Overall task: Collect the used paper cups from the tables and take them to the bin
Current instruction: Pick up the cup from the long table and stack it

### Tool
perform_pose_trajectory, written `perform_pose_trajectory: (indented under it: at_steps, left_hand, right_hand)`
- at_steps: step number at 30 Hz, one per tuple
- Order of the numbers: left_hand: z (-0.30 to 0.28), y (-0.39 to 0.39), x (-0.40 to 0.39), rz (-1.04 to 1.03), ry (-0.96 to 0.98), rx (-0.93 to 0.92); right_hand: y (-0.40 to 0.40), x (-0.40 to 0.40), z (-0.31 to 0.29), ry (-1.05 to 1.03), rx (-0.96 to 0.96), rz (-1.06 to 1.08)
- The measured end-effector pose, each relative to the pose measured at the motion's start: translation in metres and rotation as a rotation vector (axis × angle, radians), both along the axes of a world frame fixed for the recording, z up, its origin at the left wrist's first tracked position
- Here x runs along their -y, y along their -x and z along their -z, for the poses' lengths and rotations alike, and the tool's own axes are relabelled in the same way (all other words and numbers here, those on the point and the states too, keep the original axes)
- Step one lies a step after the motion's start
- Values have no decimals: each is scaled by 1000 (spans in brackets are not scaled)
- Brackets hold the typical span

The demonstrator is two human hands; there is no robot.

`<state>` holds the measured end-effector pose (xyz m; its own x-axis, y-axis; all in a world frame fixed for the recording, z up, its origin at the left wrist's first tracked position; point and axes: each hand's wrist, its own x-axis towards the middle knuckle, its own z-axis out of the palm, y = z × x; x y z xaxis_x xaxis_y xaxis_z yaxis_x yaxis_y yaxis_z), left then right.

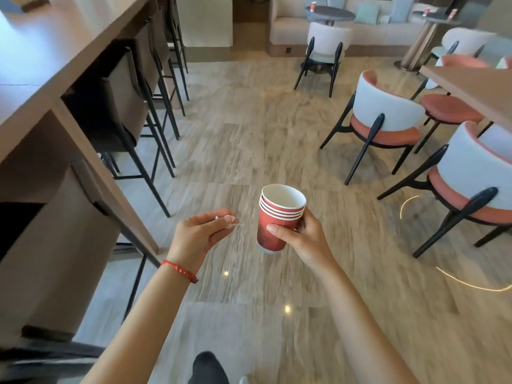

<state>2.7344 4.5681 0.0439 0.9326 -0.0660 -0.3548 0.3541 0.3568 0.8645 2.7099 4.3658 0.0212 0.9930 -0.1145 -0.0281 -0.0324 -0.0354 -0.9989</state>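
Gripping stacked red cups [277, 217] (upright), right hand [299, 234], left hand [199, 231] apart
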Motion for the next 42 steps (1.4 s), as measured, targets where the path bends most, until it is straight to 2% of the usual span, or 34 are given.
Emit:
perform_pose_trajectory:
  at_steps: [15, 22, 42]
  left_hand:
    - [5, -273, 9, 30, -3, -9]
    - [3, -380, 12, 50, -2, -45]
    - [-10, -679, 88, 25, -22, -18]
  right_hand:
    - [-262, 21, 8, -3, -5, 75]
    - [-355, 25, 9, -21, -24, 122]
    - [-674, 97, -5, 0, -31, 43]
